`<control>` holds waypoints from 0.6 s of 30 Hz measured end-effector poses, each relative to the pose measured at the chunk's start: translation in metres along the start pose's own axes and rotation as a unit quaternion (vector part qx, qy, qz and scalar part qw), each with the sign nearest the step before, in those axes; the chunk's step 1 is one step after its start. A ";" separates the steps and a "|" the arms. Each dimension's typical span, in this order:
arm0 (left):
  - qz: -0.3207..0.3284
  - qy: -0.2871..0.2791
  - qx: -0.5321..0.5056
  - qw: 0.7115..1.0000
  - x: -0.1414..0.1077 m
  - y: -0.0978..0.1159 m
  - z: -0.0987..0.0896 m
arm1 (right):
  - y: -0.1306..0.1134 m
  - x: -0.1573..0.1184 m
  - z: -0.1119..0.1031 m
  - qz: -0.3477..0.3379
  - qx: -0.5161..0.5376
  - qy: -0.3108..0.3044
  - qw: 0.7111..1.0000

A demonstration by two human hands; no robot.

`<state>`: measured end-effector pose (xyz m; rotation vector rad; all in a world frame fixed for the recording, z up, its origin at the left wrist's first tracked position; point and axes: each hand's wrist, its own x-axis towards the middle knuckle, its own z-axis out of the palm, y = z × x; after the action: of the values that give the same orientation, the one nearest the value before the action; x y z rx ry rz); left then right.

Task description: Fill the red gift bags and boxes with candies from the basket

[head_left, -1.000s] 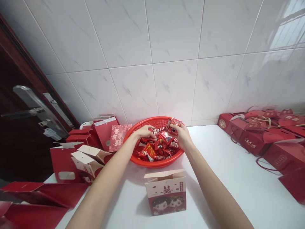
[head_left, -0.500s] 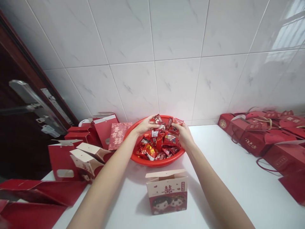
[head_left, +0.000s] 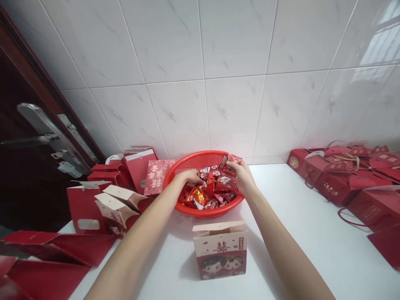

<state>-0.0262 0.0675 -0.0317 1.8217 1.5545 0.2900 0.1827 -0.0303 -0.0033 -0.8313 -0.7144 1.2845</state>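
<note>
I see a person's two hands at a red basket (head_left: pixel 204 213), which stands on the white desk (head_left: pixel 281 208) and carries many wrapped candies (head_left: pixel 200 198). The left hand (head_left: pixel 191 176) is at the basket's 10 o'clock side, its fingers low among the candies; I cannot tell if it grips one. The right hand (head_left: pixel 244 177), at 2 o'clock, holds a red packet (head_left: pixel 233 159) between thumb and fingers, over the rim. At 6 o'clock from the basket stands an upright paper box (head_left: pixel 221 258) with its top open. Red boxes with handles (head_left: pixel 346 179) are at 3 o'clock, and a pink box (head_left: pixel 158 177) is at 9 o'clock.
</note>
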 end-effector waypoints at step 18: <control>0.104 -0.050 -0.270 0.956 -0.031 0.047 -0.003 | 0.001 0.004 -0.001 -0.007 0.016 0.021 1.000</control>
<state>0.0002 0.0390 0.0087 1.5288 1.0744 0.6428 0.1833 -0.0265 -0.0048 -0.8251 -0.6632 1.2591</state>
